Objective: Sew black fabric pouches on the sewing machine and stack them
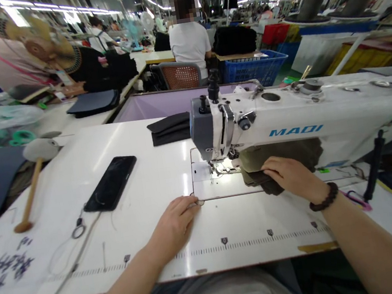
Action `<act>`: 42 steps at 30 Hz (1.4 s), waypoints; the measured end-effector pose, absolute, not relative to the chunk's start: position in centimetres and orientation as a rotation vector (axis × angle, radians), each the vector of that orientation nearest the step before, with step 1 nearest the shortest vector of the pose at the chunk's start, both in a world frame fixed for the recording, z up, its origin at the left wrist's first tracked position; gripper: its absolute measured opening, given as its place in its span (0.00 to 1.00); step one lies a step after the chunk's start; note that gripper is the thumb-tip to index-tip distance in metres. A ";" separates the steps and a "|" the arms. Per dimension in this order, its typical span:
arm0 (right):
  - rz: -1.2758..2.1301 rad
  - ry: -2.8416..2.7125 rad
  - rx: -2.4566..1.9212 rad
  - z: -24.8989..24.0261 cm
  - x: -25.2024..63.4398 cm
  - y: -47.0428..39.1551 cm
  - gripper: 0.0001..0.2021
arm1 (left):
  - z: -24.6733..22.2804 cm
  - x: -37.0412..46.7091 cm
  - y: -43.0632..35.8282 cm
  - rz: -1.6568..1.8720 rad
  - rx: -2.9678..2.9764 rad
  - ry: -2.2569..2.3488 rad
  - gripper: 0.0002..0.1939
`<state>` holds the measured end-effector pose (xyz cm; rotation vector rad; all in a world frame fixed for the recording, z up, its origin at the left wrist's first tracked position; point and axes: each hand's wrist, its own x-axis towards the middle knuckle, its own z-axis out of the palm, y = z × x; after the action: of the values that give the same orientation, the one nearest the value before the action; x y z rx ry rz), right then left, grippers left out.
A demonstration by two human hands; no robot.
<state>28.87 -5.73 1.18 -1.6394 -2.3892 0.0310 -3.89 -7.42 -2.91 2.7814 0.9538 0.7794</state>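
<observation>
The right hand (pixel 289 175) pinches olive fabric pieces (pixel 251 159) beneath the sewing machine arm (pixel 287 116); the left hand (pixel 173 223) rests leftward, its grip unclear.

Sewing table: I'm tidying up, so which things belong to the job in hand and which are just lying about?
In the job:
- industrial sewing machine, lamp lit
- olive fabric pieces in the right hand

Apparently lying about:
- black smartphone
- wooden-handled tool
- folded dark fabric behind, possibly related
</observation>
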 end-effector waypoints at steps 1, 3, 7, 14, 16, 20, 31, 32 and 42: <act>0.011 -2.337 -1.634 1.1 29.1 -5.6 0.09 | -3.0 -3.9 -7.4 0.777 2.782 0.955 0.13; -0.045 -2.225 -1.635 1.4 29.7 -5.6 0.10 | -3.0 -4.0 -7.3 0.772 2.785 0.959 0.13; -0.150 -2.153 -1.578 3.2 30.1 -8.1 0.11 | -1.6 -3.8 -8.0 0.717 2.800 0.941 0.14; 0.018 -2.379 -1.190 3.4 23.9 -16.7 0.10 | 2.9 0.6 -11.1 0.343 2.747 0.685 0.31; 0.270 -2.381 -1.183 2.1 21.6 -17.9 0.12 | 2.7 1.7 -11.7 0.184 2.723 0.571 0.36; 0.606 -2.298 -1.284 0.4 19.9 -18.5 0.10 | 2.0 1.4 -12.6 0.061 2.638 0.597 0.30; 0.546 -2.228 -1.153 2.5 18.4 -15.9 0.09 | 2.8 -3.7 -13.8 0.191 2.399 0.832 0.33; 0.555 -2.257 -1.122 2.8 18.3 -15.9 0.09 | 2.3 -3.9 -13.8 0.188 2.465 0.875 0.28; 1.036 -2.217 -1.201 1.7 21.9 -17.1 0.09 | 0.7 -7.2 -14.1 0.511 2.663 1.271 0.10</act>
<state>21.95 -17.06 1.73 -1.2011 -2.2166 1.0359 -7.17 -14.13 0.69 2.6634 1.2707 0.5109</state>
